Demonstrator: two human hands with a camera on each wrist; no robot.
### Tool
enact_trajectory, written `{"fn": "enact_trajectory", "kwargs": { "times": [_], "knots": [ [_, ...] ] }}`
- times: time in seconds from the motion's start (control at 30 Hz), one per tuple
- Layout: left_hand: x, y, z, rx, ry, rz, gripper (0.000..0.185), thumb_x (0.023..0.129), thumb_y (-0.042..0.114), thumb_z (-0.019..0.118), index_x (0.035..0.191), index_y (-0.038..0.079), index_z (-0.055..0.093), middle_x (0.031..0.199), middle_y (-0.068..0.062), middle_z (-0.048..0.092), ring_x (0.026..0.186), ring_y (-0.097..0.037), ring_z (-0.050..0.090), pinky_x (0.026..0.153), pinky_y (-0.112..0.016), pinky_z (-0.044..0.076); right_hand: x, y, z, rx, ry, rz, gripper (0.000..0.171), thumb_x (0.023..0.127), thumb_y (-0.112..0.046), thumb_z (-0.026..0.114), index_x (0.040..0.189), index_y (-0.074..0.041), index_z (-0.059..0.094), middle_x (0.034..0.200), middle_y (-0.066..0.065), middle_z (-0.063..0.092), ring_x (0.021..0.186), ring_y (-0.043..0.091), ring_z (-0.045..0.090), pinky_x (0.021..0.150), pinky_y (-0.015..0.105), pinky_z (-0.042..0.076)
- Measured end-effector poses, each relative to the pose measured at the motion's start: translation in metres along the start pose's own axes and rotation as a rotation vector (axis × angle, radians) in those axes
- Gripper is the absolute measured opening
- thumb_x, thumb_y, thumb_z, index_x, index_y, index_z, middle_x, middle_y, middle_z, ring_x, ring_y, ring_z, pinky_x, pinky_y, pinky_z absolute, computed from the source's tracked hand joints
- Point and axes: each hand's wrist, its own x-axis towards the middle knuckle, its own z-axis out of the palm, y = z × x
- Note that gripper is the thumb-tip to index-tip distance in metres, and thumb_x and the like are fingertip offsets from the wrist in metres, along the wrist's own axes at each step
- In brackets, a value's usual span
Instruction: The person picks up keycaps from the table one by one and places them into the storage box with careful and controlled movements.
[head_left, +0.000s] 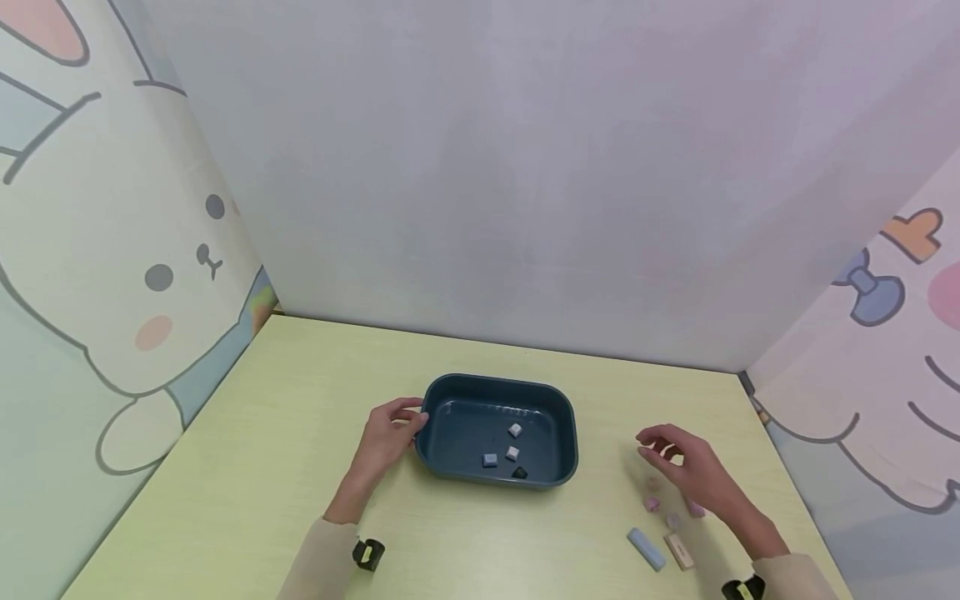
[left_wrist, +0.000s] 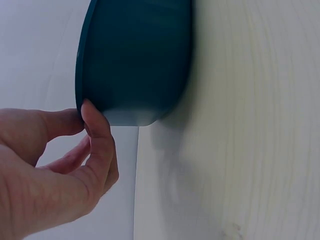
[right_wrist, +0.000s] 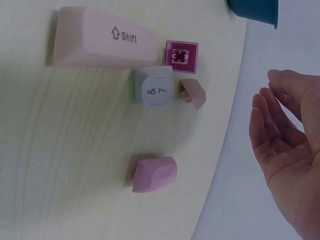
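Observation:
My left hand [head_left: 386, 439] pinches the left rim of a dark teal rectangular basin [head_left: 450, 379], thumb and fingers on either side of its edge. Inside lie two white keycaps [head_left: 515, 430], a blue keycap [head_left: 490, 460] and a black keycap [head_left: 520, 472]. To the right, my right hand [head_left: 693, 467] hovers over loose keycaps, fingers loosely bent, nothing between them. Below it in the right wrist view are a pale pink Shift keycap [right_wrist: 105, 40], an upturned magenta keycap [right_wrist: 181, 56], a grey "7" keycap [right_wrist: 155, 87], a tan keycap [right_wrist: 193, 93] and a pink keycap [right_wrist: 156, 174].
Nearer the front right lie a long blue keycap [head_left: 647, 549] and a beige keycap [head_left: 679, 552]. The pale yellow table [head_left: 300, 367] meets a plain curtain [head_left: 480, 208] at the back, with cartoon-printed hangings on both sides.

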Motion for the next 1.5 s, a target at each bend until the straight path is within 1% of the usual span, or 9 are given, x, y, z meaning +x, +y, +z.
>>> {"fn": "enact_trajectory", "kwargs": {
  "times": [0.23, 0.4, 0.5, 0.63, 0.83, 1.13, 1.37, 1.5],
  "knots": [
    [0.000, 0.001, 0.000, 0.005, 0.003, 0.006, 0.031, 0.098, 0.008, 0.070, 0.127, -0.003, 0.067, 0.099, -0.015, 0.069, 0.079, -0.028, 0.069, 0.066, -0.033, 0.057, -0.006, 0.004, -0.002, -0.014, 0.005, 0.006, 0.019, 0.088, 0.005, 0.076, 0.105, -0.001, 0.070, 0.091, 0.007, 0.071, 0.078, 0.006, 0.062, 0.063, 0.017, 0.050],
    [-0.001, 0.001, 0.000, -0.003, 0.002, 0.021, 0.030, 0.098, 0.007, 0.069, 0.126, -0.004, 0.067, 0.099, -0.016, 0.069, 0.078, -0.030, 0.069, 0.066, -0.035, 0.058, -0.015, 0.006, -0.003, -0.033, 0.003, 0.028, 0.023, 0.084, 0.010, 0.078, 0.103, -0.001, 0.071, 0.090, 0.003, 0.070, 0.076, 0.004, 0.062, 0.061, 0.018, 0.051],
    [-0.001, 0.000, -0.001, -0.007, 0.005, 0.018, 0.030, 0.098, 0.008, 0.069, 0.126, -0.004, 0.067, 0.098, -0.016, 0.069, 0.077, -0.030, 0.070, 0.066, -0.035, 0.058, -0.019, 0.010, -0.004, -0.050, -0.002, 0.039, 0.024, 0.082, 0.011, 0.078, 0.102, -0.001, 0.071, 0.089, 0.001, 0.068, 0.075, 0.003, 0.062, 0.061, 0.018, 0.052],
    [0.000, -0.001, 0.000, -0.007, 0.004, 0.004, 0.031, 0.098, 0.008, 0.070, 0.126, -0.003, 0.067, 0.098, -0.015, 0.069, 0.078, -0.029, 0.070, 0.067, -0.037, 0.058, -0.024, 0.013, -0.004, -0.071, -0.009, 0.062, 0.024, 0.082, 0.011, 0.078, 0.100, -0.002, 0.071, 0.088, 0.000, 0.068, 0.074, 0.002, 0.061, 0.061, 0.020, 0.053],
    [0.000, -0.002, 0.000, -0.011, -0.004, 0.005, 0.032, 0.098, 0.007, 0.069, 0.127, -0.003, 0.067, 0.099, -0.015, 0.069, 0.079, -0.031, 0.070, 0.067, -0.039, 0.058, -0.030, 0.017, -0.004, -0.097, -0.032, 0.099, 0.022, 0.082, 0.009, 0.079, 0.100, -0.003, 0.072, 0.089, -0.004, 0.067, 0.075, 0.000, 0.059, 0.062, 0.023, 0.055],
    [0.000, -0.002, 0.000, -0.009, -0.006, 0.005, 0.031, 0.098, 0.007, 0.069, 0.127, -0.003, 0.067, 0.098, -0.014, 0.069, 0.080, -0.032, 0.070, 0.066, -0.037, 0.058, -0.037, 0.018, -0.005, -0.072, -0.102, 0.173, 0.018, 0.086, 0.003, 0.079, 0.101, -0.003, 0.072, 0.093, -0.003, 0.069, 0.079, -0.001, 0.061, 0.065, 0.024, 0.056],
    [0.000, -0.002, 0.000, -0.008, -0.005, 0.003, 0.031, 0.098, 0.008, 0.069, 0.127, -0.003, 0.067, 0.099, -0.014, 0.069, 0.080, -0.030, 0.070, 0.066, -0.035, 0.058, -0.039, 0.018, -0.003, -0.039, -0.091, 0.144, 0.020, 0.084, 0.004, 0.080, 0.101, -0.003, 0.072, 0.092, 0.001, 0.071, 0.079, 0.001, 0.064, 0.065, 0.024, 0.057],
    [0.001, -0.003, 0.000, -0.006, -0.003, 0.006, 0.031, 0.098, 0.008, 0.070, 0.126, -0.002, 0.067, 0.099, -0.014, 0.069, 0.080, -0.030, 0.070, 0.066, -0.033, 0.057, -0.040, 0.017, -0.003, -0.023, -0.108, 0.155, 0.020, 0.085, 0.002, 0.080, 0.102, -0.003, 0.072, 0.092, 0.001, 0.071, 0.079, 0.002, 0.064, 0.066, 0.024, 0.057]
  ]
}}
